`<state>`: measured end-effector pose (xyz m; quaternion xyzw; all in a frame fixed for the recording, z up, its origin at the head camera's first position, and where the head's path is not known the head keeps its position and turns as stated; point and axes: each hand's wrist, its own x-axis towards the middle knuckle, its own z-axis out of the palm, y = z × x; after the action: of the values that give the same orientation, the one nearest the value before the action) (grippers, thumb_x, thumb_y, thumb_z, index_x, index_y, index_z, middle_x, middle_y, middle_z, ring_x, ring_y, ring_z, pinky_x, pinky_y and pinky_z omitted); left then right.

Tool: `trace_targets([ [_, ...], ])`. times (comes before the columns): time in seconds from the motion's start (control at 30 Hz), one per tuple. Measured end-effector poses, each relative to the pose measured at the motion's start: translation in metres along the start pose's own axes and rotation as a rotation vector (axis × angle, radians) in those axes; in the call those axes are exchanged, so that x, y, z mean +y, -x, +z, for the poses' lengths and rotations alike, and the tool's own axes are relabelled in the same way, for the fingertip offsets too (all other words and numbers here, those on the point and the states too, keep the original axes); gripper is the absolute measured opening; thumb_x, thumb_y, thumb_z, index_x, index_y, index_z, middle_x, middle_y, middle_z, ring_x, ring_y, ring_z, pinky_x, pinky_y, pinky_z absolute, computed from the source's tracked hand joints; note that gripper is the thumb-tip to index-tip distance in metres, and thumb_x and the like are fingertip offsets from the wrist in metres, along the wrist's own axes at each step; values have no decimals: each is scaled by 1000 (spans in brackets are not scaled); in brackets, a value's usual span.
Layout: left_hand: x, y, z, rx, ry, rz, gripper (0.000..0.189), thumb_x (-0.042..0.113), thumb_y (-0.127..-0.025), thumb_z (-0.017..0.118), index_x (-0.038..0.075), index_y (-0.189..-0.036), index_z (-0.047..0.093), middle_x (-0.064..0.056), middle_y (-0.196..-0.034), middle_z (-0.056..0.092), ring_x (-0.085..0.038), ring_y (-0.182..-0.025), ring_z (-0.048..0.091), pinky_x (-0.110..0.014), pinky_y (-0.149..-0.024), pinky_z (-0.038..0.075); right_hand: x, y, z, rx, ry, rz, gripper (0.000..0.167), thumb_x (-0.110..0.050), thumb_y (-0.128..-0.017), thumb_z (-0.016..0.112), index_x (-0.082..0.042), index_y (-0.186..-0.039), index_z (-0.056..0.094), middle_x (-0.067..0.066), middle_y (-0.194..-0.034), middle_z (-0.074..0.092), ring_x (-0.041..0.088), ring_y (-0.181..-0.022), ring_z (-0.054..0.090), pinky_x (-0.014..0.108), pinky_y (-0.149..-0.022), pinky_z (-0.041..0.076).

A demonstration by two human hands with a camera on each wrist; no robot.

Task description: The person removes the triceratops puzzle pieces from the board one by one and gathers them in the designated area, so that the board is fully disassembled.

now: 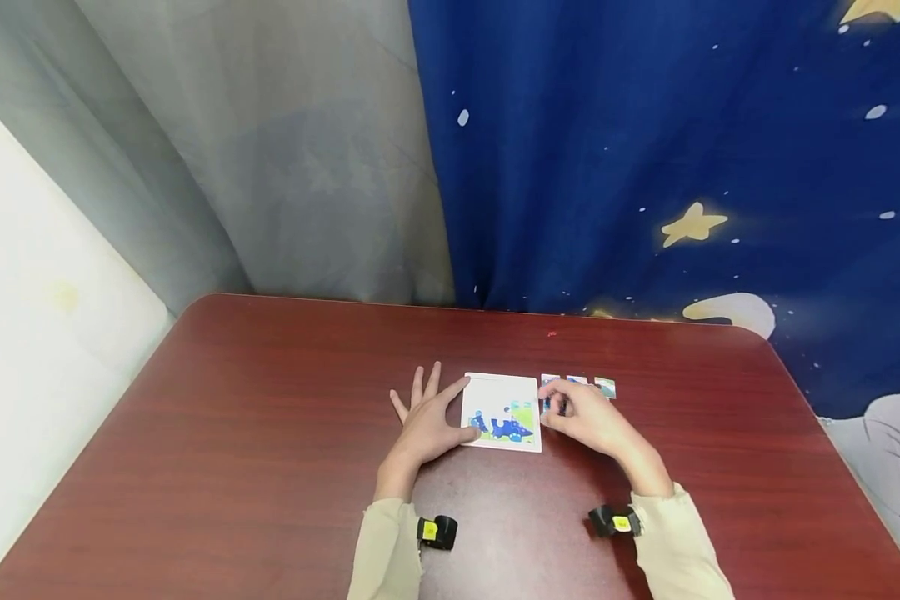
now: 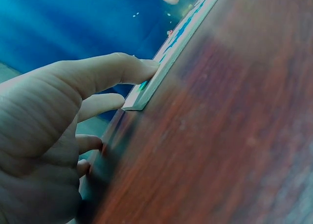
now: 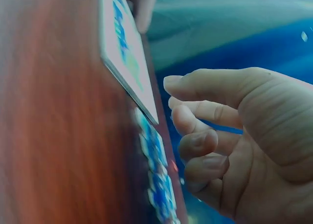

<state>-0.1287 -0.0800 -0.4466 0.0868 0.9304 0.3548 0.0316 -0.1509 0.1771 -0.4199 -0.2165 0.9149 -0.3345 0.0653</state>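
A square white jigsaw tray (image 1: 498, 390) lies on the table, its near part filled with joined pieces (image 1: 512, 427) showing a blue picture on green. My left hand (image 1: 425, 425) is spread at the tray's left side, with the thumb resting on the near left corner and the index fingertip at the far left corner. Beside the right edge hovers my right hand (image 1: 591, 412), fingers loosely bent. In the right wrist view its thumb and index fingertips come close together with nothing visible between them. Several loose puzzle pieces (image 1: 605, 387) lie right of the tray, partly hidden by that hand.
The reddish-brown table (image 1: 270, 433) ends at a blue curtain (image 1: 555, 167) and a grey curtain (image 1: 307, 167). A small red mark (image 1: 552, 333) shows near its far edge. Black wrist straps (image 1: 438, 532) sit at both sleeves.
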Motion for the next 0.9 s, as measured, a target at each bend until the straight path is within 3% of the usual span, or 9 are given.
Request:
trace_targets([
  [0.33, -1, -1, 1, -2, 3, -3, 76, 34, -69, 77, 22, -138, 48, -15, -153, 13, -35, -139, -5, -67, -95, -17, -9, -3, 18, -11, 143, -32, 35, -17, -78, 75, -3, -107, 62, -2, -78, 50, 12, -69, 43, 30, -64, 38],
  [0.67, -2, -1, 0, 1, 1, -3, 76, 33, -69, 77, 23, -138, 48, -15, -153, 13, -35, -139, -5, -67, -95, -16, -10, -6, 20, 36, 101, -28, 34, -13, -73, 79, -9, -100, 58, 0, -85, 50, 14, -71, 45, 32, -65, 39],
  [0.9, -2, -1, 1, -2, 3, 0, 75, 33, -69, 77, 22, -138, 48, -15, -153, 13, -35, -139, -5, -67, -94, -16, -12, -4, 20, 26, 2, -3, 33, -10, -74, 78, -9, -99, 56, 0, -84, 53, 10, -60, 46, 27, -57, 41],
])
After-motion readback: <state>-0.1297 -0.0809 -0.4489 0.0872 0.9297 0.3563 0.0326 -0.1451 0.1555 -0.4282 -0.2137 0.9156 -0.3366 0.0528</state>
